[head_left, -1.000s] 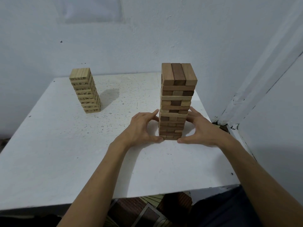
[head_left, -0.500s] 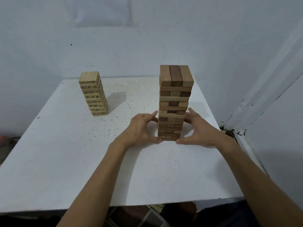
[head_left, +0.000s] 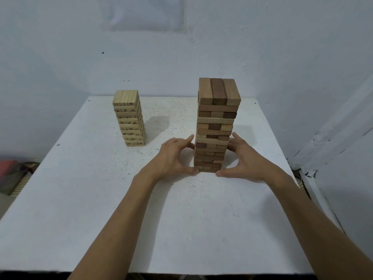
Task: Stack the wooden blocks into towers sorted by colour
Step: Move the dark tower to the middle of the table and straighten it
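Left hand point(head_left: 173, 158), right hand point(head_left: 245, 161), touching tower point(head_left: 217, 118) (outspread)

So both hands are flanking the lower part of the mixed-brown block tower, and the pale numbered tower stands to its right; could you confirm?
Not quite: in the head view the pale numbered tower stands to the left of the mixed-brown block tower. The left hand and right hand do flank its lower part.

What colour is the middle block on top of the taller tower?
The middle block is dark brown, clearest in the head view.
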Tool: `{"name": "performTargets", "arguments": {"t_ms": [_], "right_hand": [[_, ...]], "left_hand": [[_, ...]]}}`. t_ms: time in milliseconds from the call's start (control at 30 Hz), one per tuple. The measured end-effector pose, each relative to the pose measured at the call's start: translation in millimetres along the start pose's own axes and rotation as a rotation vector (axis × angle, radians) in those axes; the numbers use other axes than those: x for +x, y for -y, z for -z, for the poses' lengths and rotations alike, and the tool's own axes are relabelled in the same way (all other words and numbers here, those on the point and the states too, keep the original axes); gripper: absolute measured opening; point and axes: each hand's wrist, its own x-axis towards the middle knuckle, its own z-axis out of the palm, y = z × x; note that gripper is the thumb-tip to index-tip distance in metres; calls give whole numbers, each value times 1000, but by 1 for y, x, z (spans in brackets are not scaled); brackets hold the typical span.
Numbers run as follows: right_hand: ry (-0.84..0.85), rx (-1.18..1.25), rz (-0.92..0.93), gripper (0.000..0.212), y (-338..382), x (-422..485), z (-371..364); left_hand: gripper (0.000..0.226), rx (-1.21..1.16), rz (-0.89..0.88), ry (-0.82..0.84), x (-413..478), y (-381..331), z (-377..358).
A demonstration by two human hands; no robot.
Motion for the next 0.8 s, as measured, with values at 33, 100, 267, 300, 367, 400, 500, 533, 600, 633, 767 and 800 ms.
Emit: {"name": "performTargets", "arguments": {"t_ms": [33, 100, 267, 300, 367, 400, 500, 533, 600, 633, 767, 800], "right_hand": [[3, -1, 6, 78, 0, 4, -1], [6, 5, 20, 79, 1, 12, -2], [6, 10, 11, 78, 13, 28, -2], [7, 11, 10, 78, 14, 31, -2], [12, 16, 17, 77, 17, 37, -3], [14, 15, 17, 77, 18, 39, -4], [13, 8, 7, 77, 22, 46, -4], [11, 6, 8, 77, 23, 49, -5], [13, 8, 17, 76, 25, 52, -5], [13, 12, 20, 76, 26, 55, -5], [10, 8, 16, 77, 30, 63, -6], [10, 8, 16, 77, 30, 64, -7]], "left_hand": [[86, 2, 6, 1, 0, 2, 2], [92, 6, 24, 6, 1, 6, 6], [92, -14, 26, -2, 7, 18, 13], [93, -16, 29, 1, 8, 19, 15], [95, -22, 36, -2, 10, 22, 18], [95, -29, 39, -7, 10, 23, 19], [88, -38, 47, -27, 12, 24, 22], [86, -41, 47, -35, 12, 25, 23], [82, -46, 43, -50, 12, 27, 24], [78, -51, 40, -56, 12, 28, 25], [66, -66, 34, -75, 13, 30, 28], [66, -63, 33, -81, 13, 31, 28]]}}
